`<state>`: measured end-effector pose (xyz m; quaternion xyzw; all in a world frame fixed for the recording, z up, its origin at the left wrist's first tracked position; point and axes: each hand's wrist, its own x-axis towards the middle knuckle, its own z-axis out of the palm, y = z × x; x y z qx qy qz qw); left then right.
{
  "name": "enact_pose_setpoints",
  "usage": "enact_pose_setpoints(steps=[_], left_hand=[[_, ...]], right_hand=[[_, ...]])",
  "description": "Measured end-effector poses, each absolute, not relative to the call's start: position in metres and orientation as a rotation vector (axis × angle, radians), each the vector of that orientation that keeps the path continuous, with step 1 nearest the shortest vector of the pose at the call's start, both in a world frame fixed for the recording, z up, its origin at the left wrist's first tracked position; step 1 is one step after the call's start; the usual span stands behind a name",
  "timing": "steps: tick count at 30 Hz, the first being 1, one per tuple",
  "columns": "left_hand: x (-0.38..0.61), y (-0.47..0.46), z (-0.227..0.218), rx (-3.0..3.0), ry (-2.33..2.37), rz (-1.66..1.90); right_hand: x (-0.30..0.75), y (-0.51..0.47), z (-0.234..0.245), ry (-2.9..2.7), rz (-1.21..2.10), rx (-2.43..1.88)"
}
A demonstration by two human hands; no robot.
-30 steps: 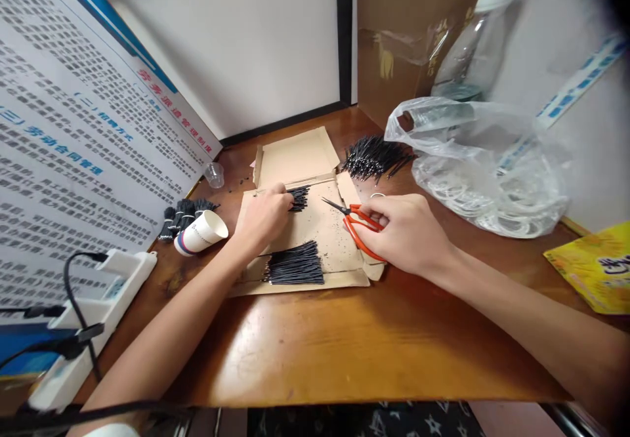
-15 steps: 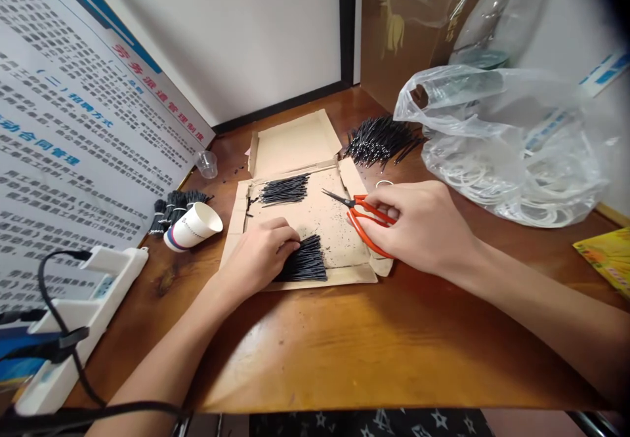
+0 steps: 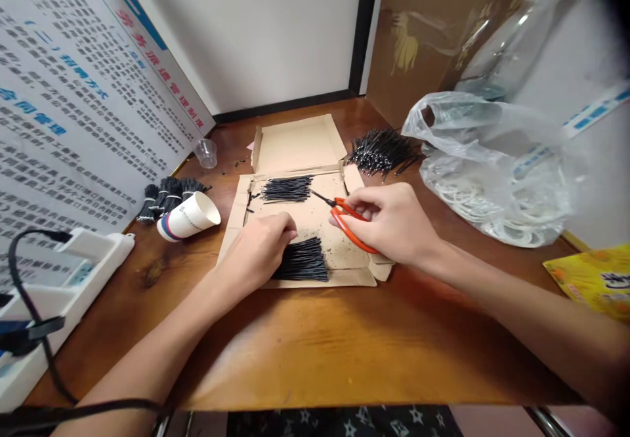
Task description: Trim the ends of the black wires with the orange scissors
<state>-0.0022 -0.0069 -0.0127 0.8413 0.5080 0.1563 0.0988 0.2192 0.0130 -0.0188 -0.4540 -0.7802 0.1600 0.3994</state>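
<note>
My right hand grips small scissors with orange handles and thin dark blades. The blade tips point left, close to the right end of a row of black strips on the flattened cardboard box. With fingers curled together, my left hand is just above the left end of a nearer, thicker row of black strips. Whatever lies between those fingertips, if anything, is hidden. Tiny dark scraps are scattered on the cardboard between the rows.
A heap of black strips lies behind the cardboard. At right are a clear plastic bag of white rings and a yellow packet. Leftward are a tipped paper cup, tied black bundles, a clear cup and a power strip.
My right hand has moved left with the scissors, bringing the blades to the far row. The left hand has lifted slightly off the near row. The view has shifted a little.
</note>
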Motion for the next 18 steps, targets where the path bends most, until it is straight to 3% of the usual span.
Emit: enact_pose_setpoints(steps=[18], left_hand=[[0.012,-0.023,0.007,1.725,1.401,0.886]], right_hand=[[0.226,-0.017,-0.026,-2.023,0.338,-0.858]])
